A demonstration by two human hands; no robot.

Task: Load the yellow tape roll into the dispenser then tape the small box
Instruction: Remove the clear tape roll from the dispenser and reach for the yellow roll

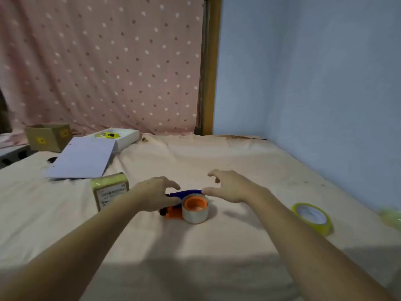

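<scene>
Head view, surface: pale pink sheet (217,166) covers the whole work area, wrinkled.
Dispenser: orange and blue tape dispenser (180,205) lies at centre, a clear tape roll (195,211) seated on its orange hub.
Left hand: left hand (156,195) at 9 o'clock of the dispenser, fingers curled narrow, thumb and fingertips touching the blue handle; whether it grips, cannot tell.
Right hand: right hand (230,186) at 1 o'clock of the dispenser, fingers spread wide, holding nothing, thumb tip just beside the blue handle end.
Yellow tape roll: yellow tape roll (312,218) lies tilted on the sheet at 3 o'clock, well apart from the dispenser.
Small box: small box (109,191) with a printed label stands at 9 o'clock, near the left forearm.
Surroundings: white paper sheet (82,158) at 10 o'clock; beyond it a white tray (128,136) and an open cardboard box (48,136); dotted pink curtain (104,61) at 12 o'clock; blue wall (314,83) on the right.
Obstructions: left hand hides part of the dispenser body.
</scene>
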